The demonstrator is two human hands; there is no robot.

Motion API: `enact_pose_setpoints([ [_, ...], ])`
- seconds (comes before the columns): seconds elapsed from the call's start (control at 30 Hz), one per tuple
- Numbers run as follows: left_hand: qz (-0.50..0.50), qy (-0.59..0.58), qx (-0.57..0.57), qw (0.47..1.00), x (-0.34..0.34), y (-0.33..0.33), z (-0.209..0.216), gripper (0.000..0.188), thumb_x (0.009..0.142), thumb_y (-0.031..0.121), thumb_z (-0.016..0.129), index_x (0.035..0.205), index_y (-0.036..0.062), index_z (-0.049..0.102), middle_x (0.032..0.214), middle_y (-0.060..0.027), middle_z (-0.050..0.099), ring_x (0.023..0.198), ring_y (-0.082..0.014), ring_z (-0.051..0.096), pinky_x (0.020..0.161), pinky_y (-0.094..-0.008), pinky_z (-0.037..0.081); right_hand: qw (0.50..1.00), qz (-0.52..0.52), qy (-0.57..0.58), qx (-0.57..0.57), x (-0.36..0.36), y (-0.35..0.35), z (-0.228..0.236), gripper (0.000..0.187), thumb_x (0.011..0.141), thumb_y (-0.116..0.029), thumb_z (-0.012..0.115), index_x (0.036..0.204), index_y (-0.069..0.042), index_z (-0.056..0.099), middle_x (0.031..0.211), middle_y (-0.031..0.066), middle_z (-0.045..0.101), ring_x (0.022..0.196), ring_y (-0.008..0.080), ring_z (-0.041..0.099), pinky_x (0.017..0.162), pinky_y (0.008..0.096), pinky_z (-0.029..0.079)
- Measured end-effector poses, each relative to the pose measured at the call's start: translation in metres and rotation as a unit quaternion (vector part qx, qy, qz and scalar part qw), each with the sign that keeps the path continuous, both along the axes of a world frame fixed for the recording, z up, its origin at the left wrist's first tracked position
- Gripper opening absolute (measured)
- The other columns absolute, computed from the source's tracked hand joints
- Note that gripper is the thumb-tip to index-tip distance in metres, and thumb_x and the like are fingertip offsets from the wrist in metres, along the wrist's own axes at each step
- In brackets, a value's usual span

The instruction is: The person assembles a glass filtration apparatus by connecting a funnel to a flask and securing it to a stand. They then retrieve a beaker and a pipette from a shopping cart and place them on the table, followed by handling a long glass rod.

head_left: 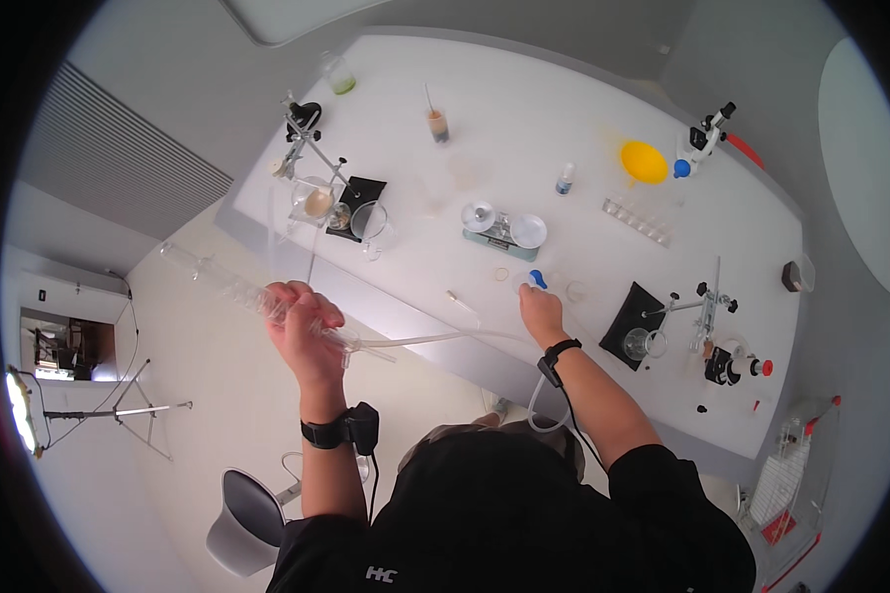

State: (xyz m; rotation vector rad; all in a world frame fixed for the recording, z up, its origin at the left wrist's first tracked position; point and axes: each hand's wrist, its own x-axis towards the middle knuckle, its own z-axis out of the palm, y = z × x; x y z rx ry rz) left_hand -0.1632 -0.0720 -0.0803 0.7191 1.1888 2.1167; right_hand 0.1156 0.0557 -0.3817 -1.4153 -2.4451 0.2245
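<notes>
My left hand [302, 321] is closed around a long glass condenser [229, 287], held tilted off the table's near edge with its far end up to the left. A pale rubber tube [435, 338] runs from the condenser's lower end to the right, passes under my right forearm and loops down in front of me. Over the near part of the table, my right hand [542, 314] has its fingers closed on a small blue-topped object [536, 279], whose kind I cannot make out. A balance scale [501, 242] with two white pans stands just beyond that hand.
At left, an iron stand [316, 148] carries glassware beside a glass beaker [370, 222]. A second stand [707, 311] with a flask is at right. Farther back are a yellow funnel [645, 161], a tube rack [636, 220], a small bottle [565, 179] and a microscope [704, 138]. A chair [247, 519] stands behind left.
</notes>
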Motion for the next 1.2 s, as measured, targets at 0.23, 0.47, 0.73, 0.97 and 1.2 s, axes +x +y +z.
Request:
enact_pose_setpoints([
  [0.23, -0.031, -0.003, -0.002, 1.0, 0.009, 0.001, -0.004, 0.016, 0.082, 0.0, 0.053, 0.091, 0.0081, 0.042, 0.078, -0.0058, 0.047, 0.051, -0.0157, 0.051, 0.049, -0.029, 0.046, 0.99, -0.073, 0.115, -0.02, -0.002, -0.016, 0.017, 0.019, 0.083, -0.011, 0.058, 0.101, -0.005, 0.057, 0.078, 0.013, 0.064, 0.067, 0.0323, 0.063, 0.061, 0.0429, 0.05],
  [0.47, -0.088, -0.006, -0.008, 0.996, 0.031, 0.027, -0.009, 0.016, 0.084, 0.001, 0.051, 0.093, 0.0084, 0.041, 0.077, -0.004, 0.045, 0.051, -0.0137, 0.046, 0.049, -0.0257, 0.041, 0.899, -0.192, 0.308, -0.245, 0.038, -0.051, 0.065, 0.026, 0.09, -0.01, 0.059, 0.113, 0.0, 0.053, 0.088, 0.0128, 0.067, 0.077, 0.0243, 0.066, 0.07, 0.0348, 0.051],
  [0.73, -0.237, -0.023, 0.021, 0.971, 0.057, 0.044, -0.004, 0.019, 0.081, 0.004, 0.055, 0.092, 0.0092, 0.04, 0.074, -0.004, 0.043, 0.047, -0.0137, 0.045, 0.043, -0.0258, 0.039, 0.814, -0.003, 0.474, -0.337, 0.084, -0.082, 0.216, 0.019, 0.082, 0.0, 0.068, 0.1, -0.004, 0.065, 0.103, 0.0067, 0.064, 0.091, 0.0134, 0.061, 0.079, 0.0268, 0.048],
  [0.97, -0.449, -0.133, 0.051, 0.882, 0.084, 0.027, 0.024, 0.028, 0.076, 0.006, 0.064, 0.089, 0.0088, 0.04, 0.069, -0.0046, 0.041, 0.036, -0.0145, 0.041, 0.033, -0.0245, 0.035, 0.753, 0.081, 0.557, -0.34, 0.054, -0.092, 0.301, 0.014, 0.09, -0.007, 0.063, 0.103, -0.004, 0.065, 0.126, 0.0109, 0.054, 0.109, 0.0204, 0.056, 0.092, 0.0343, 0.046],
  [1.2, -0.616, -0.125, -0.032, 0.777, 0.1, -0.015, 0.026, 0.031, 0.068, -0.006, 0.063, 0.087, 0.0049, 0.041, 0.07, -0.0091, 0.043, 0.043, -0.02, 0.052, 0.038, -0.0285, 0.043, 0.453, 0.112, 0.779, -0.42, 0.058, -0.074, 0.332, 0.03, 0.099, -0.039, 0.05, 0.107, -0.013, 0.063, 0.147, 0.0137, 0.038, 0.13, 0.0265, 0.043, 0.109, 0.0413, 0.033],
])
